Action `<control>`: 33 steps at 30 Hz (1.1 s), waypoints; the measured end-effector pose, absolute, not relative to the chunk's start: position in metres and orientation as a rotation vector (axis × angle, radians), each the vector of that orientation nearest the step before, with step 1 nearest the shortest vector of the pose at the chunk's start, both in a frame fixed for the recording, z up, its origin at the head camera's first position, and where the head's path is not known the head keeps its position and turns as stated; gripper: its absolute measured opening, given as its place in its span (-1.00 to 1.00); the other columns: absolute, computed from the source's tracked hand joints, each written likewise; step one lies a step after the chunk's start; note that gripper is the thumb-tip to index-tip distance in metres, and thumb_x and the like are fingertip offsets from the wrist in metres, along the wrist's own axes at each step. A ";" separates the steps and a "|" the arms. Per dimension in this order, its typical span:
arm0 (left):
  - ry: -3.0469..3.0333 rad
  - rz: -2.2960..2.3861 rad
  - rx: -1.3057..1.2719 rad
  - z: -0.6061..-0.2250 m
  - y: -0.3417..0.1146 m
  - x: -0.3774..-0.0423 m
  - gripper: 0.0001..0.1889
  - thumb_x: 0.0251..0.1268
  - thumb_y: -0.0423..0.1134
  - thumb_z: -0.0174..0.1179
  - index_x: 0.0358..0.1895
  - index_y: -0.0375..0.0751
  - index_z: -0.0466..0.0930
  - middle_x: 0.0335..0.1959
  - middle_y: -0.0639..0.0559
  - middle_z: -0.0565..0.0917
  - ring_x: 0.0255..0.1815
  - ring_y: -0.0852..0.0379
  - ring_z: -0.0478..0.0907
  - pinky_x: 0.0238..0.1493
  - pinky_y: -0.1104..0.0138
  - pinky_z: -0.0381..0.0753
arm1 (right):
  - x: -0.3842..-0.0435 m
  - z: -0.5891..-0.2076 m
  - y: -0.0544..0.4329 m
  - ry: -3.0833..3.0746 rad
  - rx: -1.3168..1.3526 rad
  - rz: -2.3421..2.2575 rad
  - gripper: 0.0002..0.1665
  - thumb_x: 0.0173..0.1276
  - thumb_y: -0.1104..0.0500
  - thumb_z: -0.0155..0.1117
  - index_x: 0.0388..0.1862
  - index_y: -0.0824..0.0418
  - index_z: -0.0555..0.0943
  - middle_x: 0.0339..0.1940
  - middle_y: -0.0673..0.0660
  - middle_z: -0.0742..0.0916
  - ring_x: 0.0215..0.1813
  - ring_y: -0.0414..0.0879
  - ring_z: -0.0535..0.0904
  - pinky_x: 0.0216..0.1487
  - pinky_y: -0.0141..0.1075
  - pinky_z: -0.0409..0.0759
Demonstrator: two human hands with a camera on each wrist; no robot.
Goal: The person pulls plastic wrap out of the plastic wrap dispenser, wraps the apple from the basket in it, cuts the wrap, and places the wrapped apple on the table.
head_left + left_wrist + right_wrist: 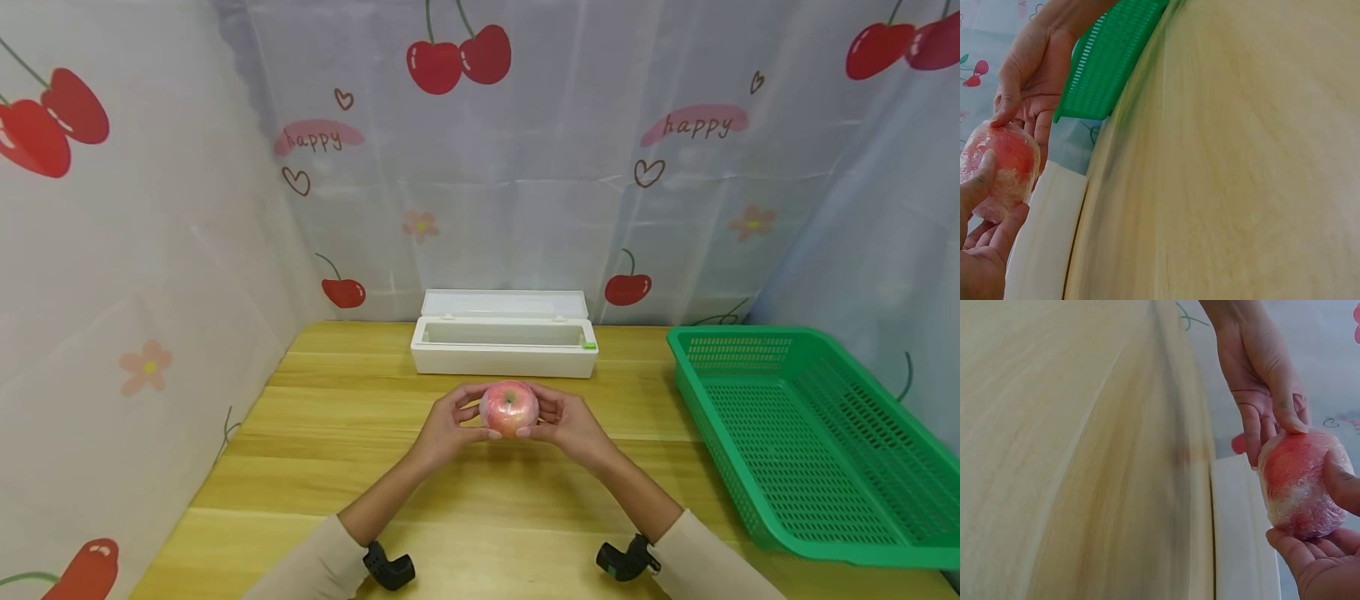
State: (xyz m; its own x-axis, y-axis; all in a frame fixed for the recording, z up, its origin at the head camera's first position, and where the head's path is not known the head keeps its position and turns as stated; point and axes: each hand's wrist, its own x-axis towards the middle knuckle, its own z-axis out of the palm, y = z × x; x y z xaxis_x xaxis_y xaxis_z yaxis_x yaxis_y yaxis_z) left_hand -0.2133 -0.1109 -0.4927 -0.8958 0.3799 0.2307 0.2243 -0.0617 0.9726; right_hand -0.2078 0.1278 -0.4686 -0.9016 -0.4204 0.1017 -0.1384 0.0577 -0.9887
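A red and pale yellow apple (510,408), wrapped in clear cling film, is held between both hands above the wooden table. My left hand (448,425) grips its left side, thumb in front and fingers behind. From the opposite side my right hand (568,423) holds it the same way, the two thumb tips close together. In the left wrist view the film on the apple (1004,169) looks shiny and wrinkled. Bunched film also shows on the underside of the apple (1307,484) in the right wrist view.
Behind the hands, a long white cling film box (504,360) stands with its lid (504,303) raised. A green plastic basket (720,442) sits at the right of the wooden table (480,533). Cherry-printed curtains (525,200) hang around the table.
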 end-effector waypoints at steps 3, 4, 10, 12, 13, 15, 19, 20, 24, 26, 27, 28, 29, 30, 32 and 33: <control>2.071 2.105 0.654 -0.495 -0.113 -0.214 -0.32 0.06 -0.58 0.46 0.32 -0.32 0.46 0.37 -0.24 0.48 0.34 -0.21 0.51 0.06 0.20 0.70 | -0.208 -0.470 0.128 2.134 -0.590 -1.925 -0.11 0.22 0.37 0.51 0.50 0.36 0.35 0.39 0.37 0.54 0.35 0.20 0.53 0.17 -0.27 0.64; 2.076 2.100 0.654 -0.495 -0.113 -0.214 -0.32 0.06 -0.58 0.46 0.32 -0.32 0.46 0.38 -0.23 0.48 0.35 -0.20 0.49 0.07 0.20 0.69 | -0.208 -0.470 0.128 2.127 -0.598 -1.923 -0.11 0.23 0.37 0.51 0.51 0.37 0.34 0.39 0.38 0.54 0.34 0.21 0.53 0.17 -0.27 0.63; 2.114 2.030 0.712 -0.498 -0.115 -0.216 -0.29 0.09 -0.53 0.47 0.35 -0.30 0.42 0.34 -0.29 0.51 0.35 -0.21 0.49 0.12 0.16 0.67 | -0.207 -0.474 0.130 2.086 -0.553 -1.914 -0.07 0.24 0.38 0.49 0.54 0.42 0.26 0.36 0.45 0.53 0.33 0.24 0.54 0.15 -0.24 0.65; 2.117 2.006 0.709 -0.500 -0.116 -0.216 -0.24 0.10 -0.51 0.47 0.42 -0.31 0.36 0.34 -0.32 0.51 0.34 -0.22 0.50 0.12 0.17 0.67 | -0.207 -0.475 0.129 2.079 -0.511 -1.913 -0.07 0.24 0.38 0.50 0.53 0.43 0.26 0.36 0.46 0.53 0.33 0.24 0.53 0.16 -0.24 0.65; 2.122 1.993 0.702 -0.501 -0.116 -0.216 -0.20 0.11 -0.50 0.47 0.45 -0.33 0.33 0.36 -0.32 0.49 0.34 -0.21 0.50 0.13 0.18 0.66 | -0.207 -0.476 0.129 2.074 -0.485 -1.913 -0.06 0.24 0.38 0.50 0.53 0.45 0.26 0.36 0.46 0.53 0.34 0.24 0.53 0.17 -0.24 0.64; 2.129 1.970 0.684 -0.503 -0.116 -0.216 -0.17 0.13 -0.47 0.47 0.50 -0.35 0.29 0.41 -0.30 0.45 0.35 -0.19 0.49 0.13 0.20 0.66 | -0.207 -0.477 0.129 2.070 -0.446 -1.908 -0.08 0.23 0.38 0.51 0.50 0.48 0.27 0.34 0.46 0.54 0.33 0.22 0.54 0.16 -0.24 0.64; 2.168 1.921 0.655 -0.505 -0.115 -0.214 -0.20 0.14 -0.41 0.49 0.48 -0.31 0.34 0.43 -0.17 0.44 0.32 -0.09 0.52 0.12 0.25 0.65 | -0.207 -0.480 0.129 2.074 -0.394 -1.897 -0.14 0.23 0.38 0.50 0.45 0.53 0.33 0.31 0.45 0.58 0.27 0.17 0.60 0.12 -0.26 0.67; 2.173 1.914 0.651 -0.506 -0.115 -0.214 -0.21 0.14 -0.40 0.49 0.47 -0.29 0.37 0.42 -0.16 0.46 0.31 -0.07 0.53 0.12 0.26 0.65 | -0.207 -0.481 0.129 2.072 -0.394 -1.896 -0.15 0.23 0.38 0.50 0.44 0.54 0.34 0.31 0.45 0.58 0.26 0.16 0.61 0.11 -0.26 0.67; 2.177 1.903 0.660 -0.510 -0.115 -0.216 -0.23 0.12 -0.42 0.49 0.45 -0.32 0.39 0.39 -0.19 0.48 0.31 -0.08 0.53 0.14 0.27 0.63 | -0.208 -0.486 0.129 2.041 -0.391 -1.904 -0.15 0.24 0.38 0.49 0.45 0.54 0.33 0.32 0.44 0.57 0.26 0.12 0.61 0.10 -0.26 0.68; 2.177 1.894 0.659 -0.511 -0.115 -0.217 -0.23 0.11 -0.45 0.49 0.44 -0.35 0.39 0.39 -0.22 0.48 0.33 -0.11 0.51 0.17 0.27 0.61 | -0.209 -0.488 0.129 2.032 -0.399 -1.905 -0.14 0.24 0.38 0.49 0.45 0.55 0.31 0.32 0.45 0.57 0.26 0.12 0.61 0.11 -0.26 0.67; 2.177 1.888 0.654 -0.512 -0.115 -0.218 -0.23 0.10 -0.46 0.49 0.44 -0.35 0.39 0.39 -0.23 0.48 0.34 -0.11 0.50 0.18 0.27 0.60 | -0.209 -0.489 0.129 2.033 -0.394 -1.902 -0.14 0.24 0.39 0.49 0.45 0.55 0.31 0.33 0.45 0.56 0.26 0.12 0.61 0.11 -0.26 0.67; 2.178 1.878 0.648 -0.512 -0.115 -0.218 -0.23 0.10 -0.46 0.49 0.44 -0.35 0.39 0.39 -0.23 0.49 0.35 -0.12 0.49 0.20 0.27 0.59 | -0.209 -0.490 0.129 2.041 -0.396 -1.896 -0.14 0.23 0.39 0.49 0.45 0.55 0.31 0.32 0.45 0.56 0.26 0.13 0.61 0.12 -0.26 0.67; 2.183 1.867 0.642 -0.513 -0.115 -0.219 -0.23 0.09 -0.47 0.49 0.43 -0.35 0.40 0.38 -0.24 0.50 0.35 -0.12 0.50 0.21 0.27 0.59 | -0.209 -0.491 0.129 2.047 -0.389 -1.891 -0.13 0.22 0.40 0.50 0.45 0.55 0.31 0.33 0.45 0.56 0.27 0.14 0.60 0.13 -0.26 0.66; 2.189 1.856 0.645 -0.514 -0.115 -0.219 -0.24 0.09 -0.47 0.49 0.43 -0.36 0.41 0.37 -0.25 0.51 0.35 -0.13 0.50 0.22 0.26 0.58 | -0.209 -0.491 0.129 2.056 -0.388 -1.883 -0.13 0.22 0.41 0.50 0.44 0.56 0.31 0.33 0.45 0.56 0.28 0.15 0.59 0.15 -0.26 0.65; 2.214 1.827 0.645 -0.516 -0.114 -0.220 -0.24 0.08 -0.47 0.51 0.41 -0.36 0.42 0.34 -0.26 0.53 0.33 -0.14 0.52 0.23 0.26 0.58 | -0.209 -0.492 0.129 2.075 -0.383 -1.862 -0.13 0.20 0.41 0.51 0.43 0.57 0.31 0.33 0.46 0.55 0.30 0.17 0.57 0.18 -0.24 0.64; 2.229 1.813 0.647 -0.516 -0.114 -0.220 -0.24 0.07 -0.46 0.51 0.40 -0.36 0.42 0.33 -0.26 0.55 0.32 -0.13 0.53 0.23 0.27 0.58 | -0.209 -0.492 0.128 2.081 -0.379 -1.851 -0.13 0.20 0.41 0.51 0.43 0.58 0.31 0.34 0.46 0.55 0.31 0.19 0.56 0.19 -0.23 0.63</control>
